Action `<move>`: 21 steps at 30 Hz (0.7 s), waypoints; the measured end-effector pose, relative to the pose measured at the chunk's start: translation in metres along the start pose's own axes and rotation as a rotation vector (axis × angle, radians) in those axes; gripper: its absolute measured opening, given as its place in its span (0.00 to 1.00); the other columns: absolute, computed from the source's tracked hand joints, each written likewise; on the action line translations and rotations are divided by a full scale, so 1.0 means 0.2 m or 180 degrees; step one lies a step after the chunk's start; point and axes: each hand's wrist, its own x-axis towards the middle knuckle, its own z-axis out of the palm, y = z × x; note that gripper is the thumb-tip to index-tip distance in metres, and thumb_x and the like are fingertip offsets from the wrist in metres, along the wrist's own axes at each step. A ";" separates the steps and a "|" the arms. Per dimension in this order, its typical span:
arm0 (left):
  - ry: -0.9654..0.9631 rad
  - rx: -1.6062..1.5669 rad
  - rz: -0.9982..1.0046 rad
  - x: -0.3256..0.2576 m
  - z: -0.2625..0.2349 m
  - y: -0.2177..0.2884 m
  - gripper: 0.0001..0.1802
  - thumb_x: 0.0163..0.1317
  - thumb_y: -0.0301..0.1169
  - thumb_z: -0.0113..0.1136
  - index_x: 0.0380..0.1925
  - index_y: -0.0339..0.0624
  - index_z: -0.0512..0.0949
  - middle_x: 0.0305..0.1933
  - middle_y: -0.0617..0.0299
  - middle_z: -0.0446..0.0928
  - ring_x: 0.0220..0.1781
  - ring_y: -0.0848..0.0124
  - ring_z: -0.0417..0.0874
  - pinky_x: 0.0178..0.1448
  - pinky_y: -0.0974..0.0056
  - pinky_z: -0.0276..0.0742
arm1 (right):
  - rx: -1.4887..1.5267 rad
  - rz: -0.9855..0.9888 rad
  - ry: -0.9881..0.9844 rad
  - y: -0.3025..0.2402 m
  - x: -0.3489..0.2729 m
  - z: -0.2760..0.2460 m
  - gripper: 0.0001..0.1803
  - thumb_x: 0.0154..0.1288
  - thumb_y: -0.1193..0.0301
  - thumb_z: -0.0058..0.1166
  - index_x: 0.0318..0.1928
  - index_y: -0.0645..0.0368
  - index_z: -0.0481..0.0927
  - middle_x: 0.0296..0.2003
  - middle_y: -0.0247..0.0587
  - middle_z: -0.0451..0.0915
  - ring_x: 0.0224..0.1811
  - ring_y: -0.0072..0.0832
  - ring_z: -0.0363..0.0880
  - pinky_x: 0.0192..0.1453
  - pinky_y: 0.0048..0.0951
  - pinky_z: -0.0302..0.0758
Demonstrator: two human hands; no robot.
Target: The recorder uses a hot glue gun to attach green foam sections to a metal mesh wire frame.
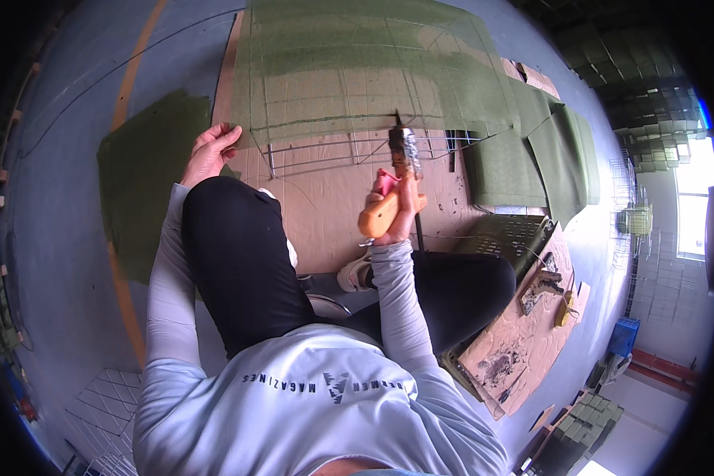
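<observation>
My right hand (pixel 395 208) is closed round the orange handle of a glue gun (pixel 403 147). Its barrel is crusted with dark residue, and its thin nozzle points away from me at the near edge of a green mesh cloth (pixel 365 71). The cloth lies over a wire frame (pixel 317 157), whose near bars show below its edge. My left hand (pixel 210 151) is beside the cloth's near left corner, thumb and fingers pinched together; what they hold, if anything, is too small to make out. Brown cardboard (pixel 317 206) lies under the frame.
More green cloth lies on the floor at left (pixel 147 170) and is draped at right (pixel 559 159). By my right knee stands a green plastic crate (pixel 504 242). Next to it, a stained cardboard sheet (pixel 516 349) holds a residue-crusted tool (pixel 541 287) and a small yellow item (pixel 566 309).
</observation>
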 end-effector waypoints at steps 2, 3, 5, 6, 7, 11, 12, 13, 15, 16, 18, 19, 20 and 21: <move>0.0036 0.0004 0.0009 0.00 -0.01 0.00 0.05 0.54 0.31 0.61 0.28 0.52 0.74 0.28 0.76 0.75 0.27 0.87 0.70 0.32 0.79 0.64 | 0.0004 0.0169 -0.0127 0.06 -0.01 0.01 0.21 0.61 0.54 0.48 0.41 0.60 0.70 0.27 0.41 0.77 0.21 0.27 0.74 0.24 0.21 0.74; 0.0020 0.0009 0.0003 0.00 -0.01 0.00 0.04 0.54 0.31 0.61 0.28 0.51 0.74 0.28 0.76 0.75 0.27 0.87 0.70 0.32 0.79 0.64 | 0.0028 0.0236 -0.0185 0.09 -0.02 0.02 0.21 0.61 0.54 0.48 0.41 0.59 0.69 0.27 0.42 0.77 0.21 0.27 0.74 0.24 0.21 0.74; 0.0018 0.0014 -0.0001 0.00 -0.02 0.01 0.04 0.54 0.31 0.61 0.28 0.51 0.74 0.28 0.76 0.75 0.27 0.87 0.70 0.32 0.79 0.64 | 0.0031 0.0301 -0.0008 0.15 -0.02 0.04 0.18 0.61 0.55 0.49 0.44 0.54 0.66 0.28 0.44 0.77 0.21 0.27 0.74 0.24 0.22 0.74; 0.0011 0.0020 -0.0002 -0.01 -0.01 0.02 0.04 0.54 0.31 0.61 0.28 0.52 0.74 0.28 0.76 0.75 0.27 0.87 0.70 0.33 0.79 0.64 | 0.0030 0.0314 -0.0009 0.18 -0.03 0.05 0.18 0.61 0.55 0.49 0.44 0.54 0.66 0.28 0.44 0.77 0.21 0.27 0.74 0.24 0.22 0.74; 0.0022 0.0028 0.0002 -0.02 -0.02 0.02 0.04 0.54 0.31 0.61 0.27 0.52 0.74 0.28 0.77 0.75 0.28 0.87 0.70 0.33 0.80 0.64 | -0.0045 0.0406 -0.0142 0.21 -0.04 0.05 0.18 0.61 0.56 0.49 0.44 0.54 0.66 0.30 0.44 0.77 0.23 0.28 0.75 0.24 0.23 0.74; -0.0082 0.0127 -0.0077 -0.01 0.00 0.03 0.04 0.54 0.32 0.61 0.27 0.52 0.74 0.27 0.78 0.74 0.28 0.87 0.70 0.33 0.80 0.63 | -0.0106 0.0536 -0.0153 0.30 -0.07 0.06 0.18 0.61 0.57 0.49 0.44 0.54 0.65 0.32 0.44 0.77 0.29 0.29 0.77 0.26 0.24 0.74; -0.0159 0.0138 -0.0075 -0.02 0.01 0.04 0.05 0.54 0.32 0.61 0.27 0.52 0.74 0.26 0.78 0.73 0.28 0.87 0.70 0.34 0.80 0.63 | -0.0173 0.0557 -0.0218 0.31 -0.08 0.07 0.17 0.61 0.57 0.49 0.43 0.54 0.66 0.32 0.43 0.77 0.30 0.29 0.78 0.27 0.24 0.75; -0.0243 0.0150 -0.0073 -0.02 0.01 0.04 0.05 0.54 0.33 0.61 0.27 0.52 0.74 0.26 0.78 0.73 0.27 0.87 0.69 0.35 0.80 0.63 | -0.0167 0.0591 -0.0232 0.33 -0.09 0.07 0.17 0.61 0.57 0.49 0.43 0.54 0.66 0.32 0.43 0.77 0.30 0.29 0.78 0.27 0.24 0.75; -0.0232 0.0171 -0.0083 -0.02 0.00 0.05 0.05 0.54 0.34 0.61 0.27 0.53 0.73 0.27 0.78 0.73 0.29 0.87 0.70 0.36 0.79 0.63 | -0.0240 0.0720 -0.0322 0.38 -0.10 0.08 0.17 0.61 0.56 0.48 0.42 0.54 0.67 0.32 0.43 0.77 0.28 0.28 0.77 0.27 0.24 0.74; -0.0212 0.0199 -0.0108 -0.02 0.01 0.06 0.05 0.55 0.33 0.60 0.27 0.52 0.73 0.26 0.77 0.73 0.28 0.87 0.69 0.36 0.78 0.64 | -0.0309 0.0835 -0.0313 0.39 -0.11 0.08 0.17 0.61 0.55 0.48 0.41 0.53 0.68 0.30 0.44 0.78 0.25 0.28 0.76 0.26 0.24 0.74; -0.0187 0.0220 -0.0131 -0.03 0.02 0.06 0.04 0.56 0.33 0.59 0.28 0.51 0.73 0.26 0.77 0.72 0.27 0.86 0.69 0.35 0.78 0.65 | -0.0390 0.0993 -0.0357 0.41 -0.12 0.10 0.17 0.61 0.55 0.48 0.41 0.53 0.68 0.29 0.44 0.78 0.24 0.27 0.76 0.26 0.24 0.74; -0.0181 0.0250 -0.0137 -0.03 0.02 0.06 0.05 0.56 0.33 0.59 0.28 0.51 0.73 0.26 0.77 0.72 0.28 0.86 0.69 0.36 0.78 0.65 | -0.0460 0.1144 -0.0400 0.42 -0.13 0.11 0.17 0.60 0.54 0.48 0.40 0.53 0.68 0.28 0.44 0.78 0.23 0.27 0.75 0.26 0.24 0.74; -0.0176 0.0280 -0.0143 -0.04 0.01 0.07 0.05 0.56 0.33 0.59 0.28 0.51 0.73 0.27 0.77 0.72 0.28 0.86 0.69 0.37 0.77 0.65 | -0.0429 0.1321 -0.0478 0.43 -0.13 0.09 0.16 0.60 0.54 0.48 0.39 0.53 0.68 0.28 0.44 0.78 0.23 0.27 0.76 0.25 0.24 0.75; -0.0167 0.0279 -0.0139 -0.03 0.01 0.07 0.05 0.56 0.33 0.59 0.28 0.51 0.73 0.27 0.77 0.72 0.28 0.86 0.69 0.37 0.77 0.65 | -0.0431 0.1330 -0.0483 0.45 -0.14 0.10 0.16 0.60 0.54 0.48 0.39 0.53 0.68 0.28 0.44 0.78 0.23 0.27 0.76 0.25 0.24 0.75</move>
